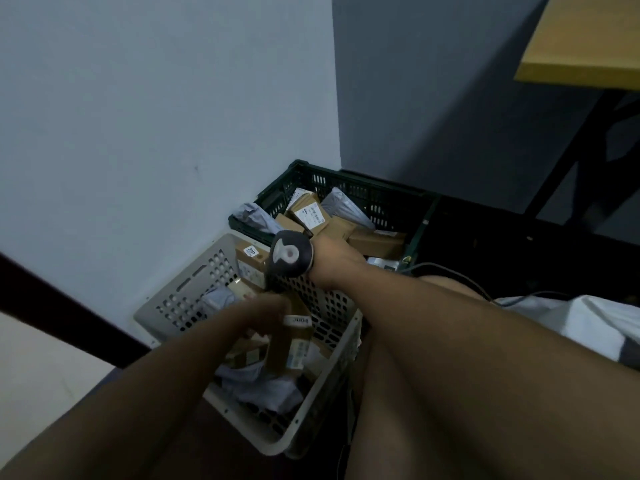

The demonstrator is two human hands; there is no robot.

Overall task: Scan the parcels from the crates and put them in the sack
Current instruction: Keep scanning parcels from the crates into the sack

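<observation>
My left hand [265, 311] reaches into the grey crate [180, 292] and grips a long brown cardboard parcel [289, 341] with a white label; the hand is blurred. My right hand [337, 259] holds a dark barcode scanner [290, 255] over the gap between the two crates, its head facing the parcel side. The grey crate holds several brown boxes and grey mailer bags [263, 386]. Behind it the dark green crate [363, 188] holds more labelled boxes [308, 213] and grey mailers. A white cloth, possibly the sack [588, 323], lies at the right.
Both crates stand in a corner against pale walls [156, 116]. A wooden table top [585, 39] with black legs is at the upper right. A cable [446, 271] runs from the scanner across the dark floor. My knee [467, 393] fills the lower right.
</observation>
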